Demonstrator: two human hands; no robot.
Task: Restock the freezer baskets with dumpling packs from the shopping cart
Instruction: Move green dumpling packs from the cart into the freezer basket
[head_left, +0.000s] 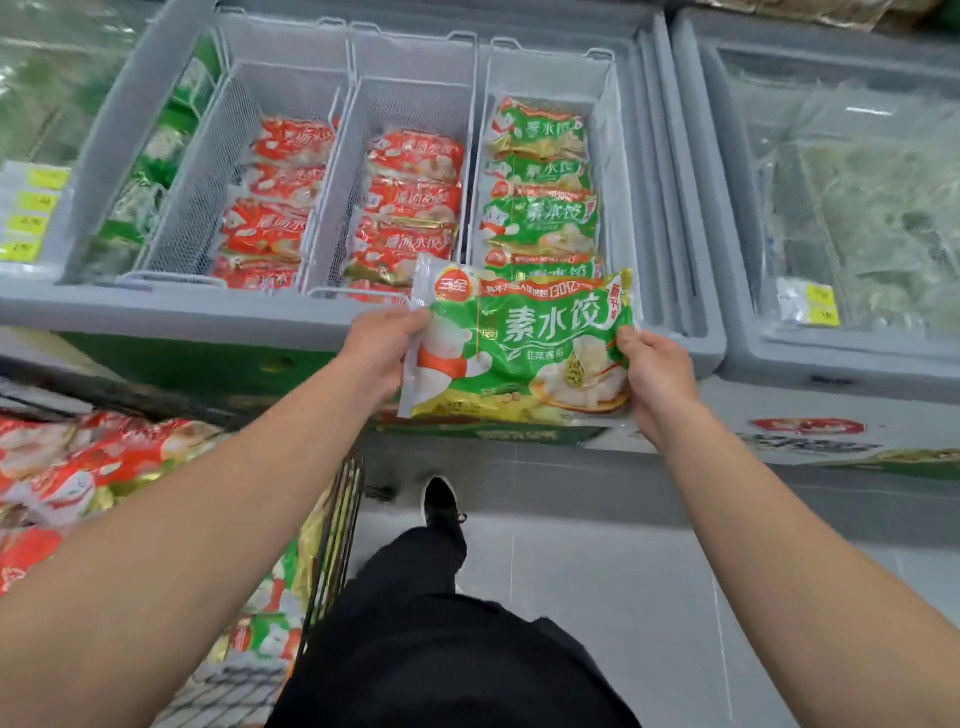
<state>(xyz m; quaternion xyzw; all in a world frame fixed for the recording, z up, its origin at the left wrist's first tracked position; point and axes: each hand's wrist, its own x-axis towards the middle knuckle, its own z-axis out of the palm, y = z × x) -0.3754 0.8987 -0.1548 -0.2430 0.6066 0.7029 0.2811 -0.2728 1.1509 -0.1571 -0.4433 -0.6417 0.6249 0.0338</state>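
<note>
Green dumpling pack (524, 343) pinched at side edges by left hand (376, 345) and right hand (657, 371), over freezer (171, 317) front edge, before right basket (615, 156). Baskets part-filled; shopping cart (332, 540) holds more packs.

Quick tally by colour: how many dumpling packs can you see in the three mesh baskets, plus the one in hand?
Red packs, left basket: 4
Red packs, middle basket: 4, with a fifth partly hidden at the near edge
Green packs, right basket: 5
Green pack in hand: 1
Total: 14 clearly visible
</note>
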